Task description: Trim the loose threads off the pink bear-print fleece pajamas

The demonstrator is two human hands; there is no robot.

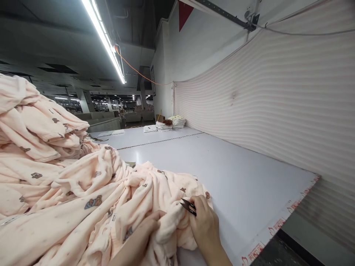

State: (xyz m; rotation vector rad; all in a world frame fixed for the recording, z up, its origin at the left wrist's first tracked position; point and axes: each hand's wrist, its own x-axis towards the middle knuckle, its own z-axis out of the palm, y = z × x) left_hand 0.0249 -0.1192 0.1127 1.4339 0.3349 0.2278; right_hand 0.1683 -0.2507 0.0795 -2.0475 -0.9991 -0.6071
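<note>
your left hand [151, 223] pinches the peach fleece fold [169, 221], over the bench [235, 184] | your right hand [204, 216] grips snips [189, 207], long axis slanting forward-left, tips just beside that fold

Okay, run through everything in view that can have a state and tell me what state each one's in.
Thread snips: held, blades seemingly slightly parted
Right hand: closed around the snips
Left hand: against the cloth, grip partly hidden
Printed peach cloth: heaped, crumpled
Tabletop: partly covered by cloth
Ceiling light: lit
Far cloth stack: folded, piled
Striped curtain: hung along the wall
</note>
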